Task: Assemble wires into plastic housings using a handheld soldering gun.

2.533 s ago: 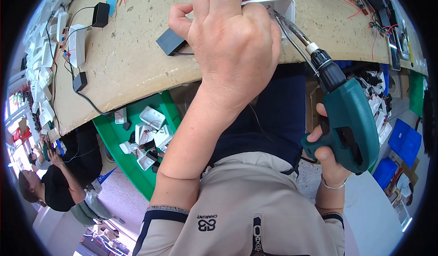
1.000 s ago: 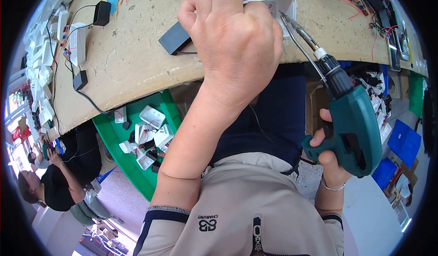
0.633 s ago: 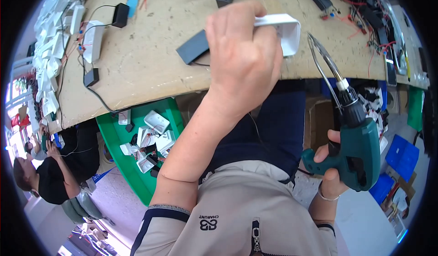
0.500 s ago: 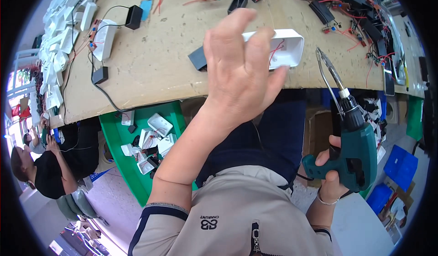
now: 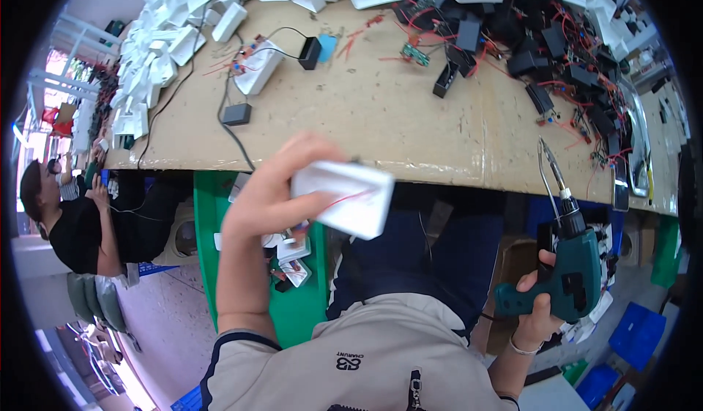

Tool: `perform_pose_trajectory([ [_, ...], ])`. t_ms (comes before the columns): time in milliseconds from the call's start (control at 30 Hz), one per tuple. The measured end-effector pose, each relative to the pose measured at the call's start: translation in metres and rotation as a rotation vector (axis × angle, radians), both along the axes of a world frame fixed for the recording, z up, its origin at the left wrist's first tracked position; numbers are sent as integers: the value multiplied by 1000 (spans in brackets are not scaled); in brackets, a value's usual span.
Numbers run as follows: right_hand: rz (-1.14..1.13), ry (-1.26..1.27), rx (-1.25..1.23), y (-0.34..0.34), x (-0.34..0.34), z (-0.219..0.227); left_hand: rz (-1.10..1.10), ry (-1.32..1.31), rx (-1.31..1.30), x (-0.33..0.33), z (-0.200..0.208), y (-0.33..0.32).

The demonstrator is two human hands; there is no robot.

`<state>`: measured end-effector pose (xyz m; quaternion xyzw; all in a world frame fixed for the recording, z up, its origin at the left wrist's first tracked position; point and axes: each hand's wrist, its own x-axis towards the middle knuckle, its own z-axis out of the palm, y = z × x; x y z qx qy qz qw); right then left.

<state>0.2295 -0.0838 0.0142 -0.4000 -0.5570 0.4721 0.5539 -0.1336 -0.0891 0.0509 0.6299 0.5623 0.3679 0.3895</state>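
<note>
My left hand [image 5: 274,195] is closed around a white plastic case [image 5: 364,210], slightly blurred, with a red wire inside it. Thumb and fingers grip one end of the case, just over the table's near edge and the green bin. On the right, my right hand [image 5: 538,301] grips the handle of a dark green soldering gun [image 5: 575,275]. Its metal tip and thin curved feed tube point up over the table's front edge.
A green bin [image 5: 205,228] with white cases sits below the table [image 5: 307,129]. White cases [image 5: 168,60] are heaped at the left and back. Black boxes with red wires [image 5: 534,60] pile up at the right. Another person [image 5: 88,221] works at far left.
My left hand has closed on the white case, lifted it off the table and carried it left and toward me. The right hand still holds the soldering gun. The view has shifted.
</note>
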Motion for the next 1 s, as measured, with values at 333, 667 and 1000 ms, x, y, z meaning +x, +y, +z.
perform_pose_trajectory([
  [333, 49, 32, 0, 5, -4, -2, 66, 595, -738, -89, -67, -136],
  [667, 13, 21, 1, 16, -3, -8, 331, 877, 403, -105, 39, 118],
  [1000, -115, -53, -27, 35, -3, -4, 248, 916, -45, -133, 3, 257],
])
